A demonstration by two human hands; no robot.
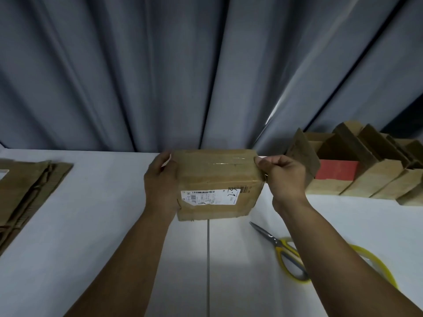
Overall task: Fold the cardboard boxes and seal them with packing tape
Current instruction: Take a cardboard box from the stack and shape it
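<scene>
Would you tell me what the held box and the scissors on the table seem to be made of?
The box looks like brown cardboard, matte and scuffed, with a glossy clear tape strip and a white paper label. The scissors have grey blades, apparently metal, and yellow handles, probably plastic.

- A closed cardboard box point(217, 179) stands on the white bench point(91, 248), with a white label point(210, 197) on its near face and clear tape point(226, 162) along its top.
- The left hand point(161, 184) grips its left end; the right hand point(283, 177) pinches its upper right edge.
- Scissors point(278, 243) and a yellow tape roll point(378, 261) lie by the right forearm.
- Flattened cardboard point(29, 191) lies far left; open boxes point(370, 175) stand at right, before a grey curtain point(206, 76).
</scene>
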